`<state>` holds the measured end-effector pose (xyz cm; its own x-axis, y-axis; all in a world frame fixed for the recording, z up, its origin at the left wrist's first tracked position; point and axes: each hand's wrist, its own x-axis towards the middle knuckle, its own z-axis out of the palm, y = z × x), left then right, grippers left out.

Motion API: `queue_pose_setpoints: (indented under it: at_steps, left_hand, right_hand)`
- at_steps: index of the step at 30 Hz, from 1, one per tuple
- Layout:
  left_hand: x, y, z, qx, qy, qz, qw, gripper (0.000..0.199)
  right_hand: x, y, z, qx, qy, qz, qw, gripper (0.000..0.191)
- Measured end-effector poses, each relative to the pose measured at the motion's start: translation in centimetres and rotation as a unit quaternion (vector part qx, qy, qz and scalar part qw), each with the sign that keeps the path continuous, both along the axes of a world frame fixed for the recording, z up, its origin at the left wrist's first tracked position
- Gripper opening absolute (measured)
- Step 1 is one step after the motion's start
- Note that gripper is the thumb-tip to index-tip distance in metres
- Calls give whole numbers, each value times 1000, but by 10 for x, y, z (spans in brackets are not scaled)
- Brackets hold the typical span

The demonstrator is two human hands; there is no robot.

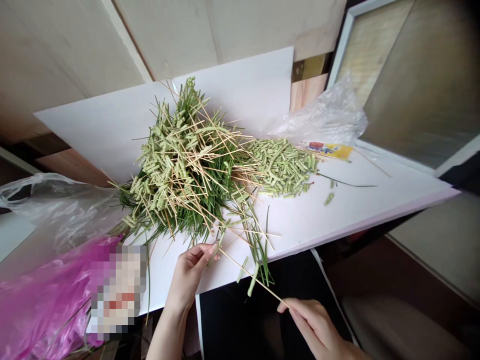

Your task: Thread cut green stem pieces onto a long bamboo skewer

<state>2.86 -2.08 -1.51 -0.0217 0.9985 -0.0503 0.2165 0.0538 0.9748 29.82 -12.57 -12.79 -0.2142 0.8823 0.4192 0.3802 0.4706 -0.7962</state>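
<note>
My left hand (197,267) pinches a cut piece of green bean (221,240) between thumb and fingers, beside the tip of a thin bamboo skewer (268,289). Whether the tip has entered that bean cannot be seen. Two more bean pieces (253,279) sit across the skewer, midway along it. Lower right, my right hand (309,320) grips the skewer's other end, its fingers closed. Just beyond my hands rises a big heap of bean-loaded skewers (161,165), lying on long green chives or similar stalks (221,192).
Loose cut bean pieces (285,167) are piled on the white tabletop (360,205) to the right. Behind them lies a clear plastic bag (330,117) with a yellow packet (337,151). A pink plastic bag (41,300) occupies the left side. A white board (240,95) leans behind the heap.
</note>
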Motion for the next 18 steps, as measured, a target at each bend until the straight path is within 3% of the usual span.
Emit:
queue_pose_setpoints:
  at_steps: [9,13,18]
  left_hand:
    - [3,2,-11,-33,-51,3,998,41]
    - [6,-2,-7,-30,-19,5,999,42]
    - [20,-15,3,-18,36,-71,997,35]
  right_hand:
    - [-3,2,6,8,9,-4,1000,47]
    - [-4,3,6,13,20,-9,1000,47]
    - [-2,3,7,12,41,6,999,42]
